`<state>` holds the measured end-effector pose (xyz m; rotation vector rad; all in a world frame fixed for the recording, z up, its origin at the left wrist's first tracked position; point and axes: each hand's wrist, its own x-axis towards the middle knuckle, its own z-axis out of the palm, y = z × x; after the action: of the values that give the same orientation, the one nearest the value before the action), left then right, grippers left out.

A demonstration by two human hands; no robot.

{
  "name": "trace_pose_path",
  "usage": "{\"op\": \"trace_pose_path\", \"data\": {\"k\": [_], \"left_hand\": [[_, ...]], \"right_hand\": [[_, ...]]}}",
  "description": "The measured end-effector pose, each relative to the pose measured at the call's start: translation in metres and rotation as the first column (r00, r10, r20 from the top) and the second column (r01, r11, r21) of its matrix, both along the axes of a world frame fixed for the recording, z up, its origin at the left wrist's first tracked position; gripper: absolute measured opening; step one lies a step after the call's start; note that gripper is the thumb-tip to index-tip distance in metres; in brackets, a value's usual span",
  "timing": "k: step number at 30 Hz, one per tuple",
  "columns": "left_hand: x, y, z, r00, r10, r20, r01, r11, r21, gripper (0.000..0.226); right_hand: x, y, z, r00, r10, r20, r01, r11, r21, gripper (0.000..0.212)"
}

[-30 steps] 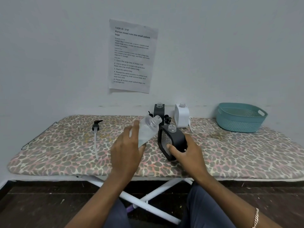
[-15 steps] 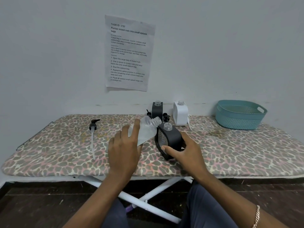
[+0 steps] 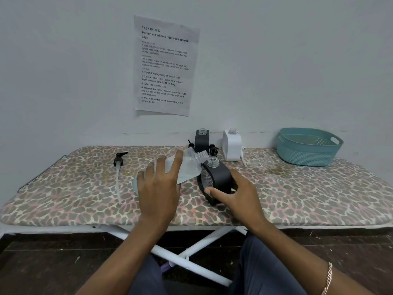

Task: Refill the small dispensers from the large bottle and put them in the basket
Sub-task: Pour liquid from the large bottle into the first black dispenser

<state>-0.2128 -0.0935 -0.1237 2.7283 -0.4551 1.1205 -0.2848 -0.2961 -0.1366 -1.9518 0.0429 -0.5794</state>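
We're at the pouring step, and by the look of it on the first of three dispensers. The left hand [image 3: 158, 188] has its grip wrapped round the large clear bottle [image 3: 187, 167]. The bottle is tilted over with its uncapped mouth pointing up and right, just beside the open neck of the black dispenser [image 3: 219, 177] in the middle of the frame. The right hand [image 3: 238, 192] has that dispenser in its grip, thumb across the front, leaning it toward the bottle on the ironing board [image 3: 297, 192].

Next move, we reckon: bring the bottle's mouth over the neck and tip it further, slowly. Both openings are narrow, so a sloppy angle likely means liquid on the leopard-print cover. We can't tell whether anything is flowing yet.

Around it:
- A second black dispenser [image 3: 202, 141] and a white dispenser [image 3: 231, 145] stand uncapped by the wall, behind the one in hand.
- A couple of black pump heads [image 3: 213, 148] lie between those two.
- Another pump head [image 3: 119, 167] with a long tube lies well apart at the left of the frame.
- The teal basket [image 3: 304, 156] sits at the right of the frame, and none of the three dispensers is in it.
- A printed sheet [image 3: 164, 64] hangs on the wall above.

Nothing blocks the pour. The path to the basket looks open too, though the pumps probably need to go back on first.
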Motion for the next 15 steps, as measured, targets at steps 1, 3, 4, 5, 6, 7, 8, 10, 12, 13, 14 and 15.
{"op": "trace_pose_path", "data": {"k": [1, 3, 4, 5, 6, 7, 8, 10, 12, 13, 14, 15], "left_hand": [[-0.0001, 0.0001, 0.0002, 1.0, 0.002, 0.001, -0.002, 1.0, -0.002, 0.097], [0.0, -0.0003, 0.0007, 1.0, 0.003, -0.002, -0.003, 1.0, -0.003, 0.098], [0.0001, -0.0006, 0.0013, 1.0, 0.004, -0.005, -0.004, 1.0, -0.002, 0.098], [-0.0001, -0.0008, 0.0018, 1.0, 0.009, -0.006, -0.009, 1.0, 0.001, 0.099], [-0.0003, -0.001, 0.0024, 1.0, 0.015, -0.003, -0.015, 1.0, 0.005, 0.099], [-0.0007, -0.0011, 0.0029, 1.0, 0.022, 0.003, -0.022, 1.0, 0.008, 0.099], [-0.0009, -0.0014, 0.0032, 1.0, 0.029, 0.009, -0.029, 1.0, 0.009, 0.099], [-0.0016, -0.0018, 0.0038, 0.999, 0.036, 0.014, -0.037, 0.999, 0.009, 0.098], [-0.0017, -0.0022, 0.0045, 0.999, 0.04, 0.015, -0.04, 0.999, 0.01, 0.098], [-0.0018, -0.0024, 0.0048, 0.999, 0.042, 0.013, -0.042, 0.999, 0.01, 0.098], [-0.002, -0.0026, 0.0052, 0.999, 0.044, 0.01, -0.044, 0.999, 0.01, 0.098], [-0.0024, -0.0028, 0.0056, 0.999, 0.045, 0.008, -0.045, 0.999, 0.01, 0.099]], "right_hand": [[-0.0001, 0.0003, 0.0003, 1.0, 0.002, -0.001, -0.002, 1.0, -0.003, 0.055], [-0.0001, 0.0008, 0.0014, 1.0, 0.007, -0.001, -0.007, 1.0, -0.007, 0.053], [0.0001, 0.0009, 0.0015, 1.0, 0.008, 0.0, -0.008, 1.0, -0.01, 0.052], [0.0, 0.0009, 0.0017, 1.0, 0.011, 0.0, -0.011, 1.0, -0.011, 0.051], [0.0003, 0.0008, 0.0019, 1.0, 0.012, -0.004, -0.012, 1.0, -0.013, 0.05], [0.0004, 0.0008, 0.0022, 1.0, 0.013, -0.006, -0.013, 1.0, -0.018, 0.05], [0.0008, 0.0005, 0.0018, 1.0, 0.01, -0.005, -0.01, 1.0, -0.029, 0.05], [0.001, 0.0002, 0.0022, 1.0, 0.003, 0.002, -0.003, 0.999, -0.048, 0.048], [0.0011, 0.0001, 0.0022, 1.0, 0.001, 0.003, -0.001, 0.999, -0.048, 0.048], [0.0008, 0.0004, 0.0024, 1.0, 0.004, 0.005, -0.004, 0.999, -0.042, 0.049], [0.0008, 0.0004, 0.0022, 1.0, 0.004, 0.006, -0.004, 0.999, -0.038, 0.05], [0.0003, 0.0007, 0.0028, 1.0, 0.004, 0.008, -0.004, 0.999, -0.04, 0.05]]}}
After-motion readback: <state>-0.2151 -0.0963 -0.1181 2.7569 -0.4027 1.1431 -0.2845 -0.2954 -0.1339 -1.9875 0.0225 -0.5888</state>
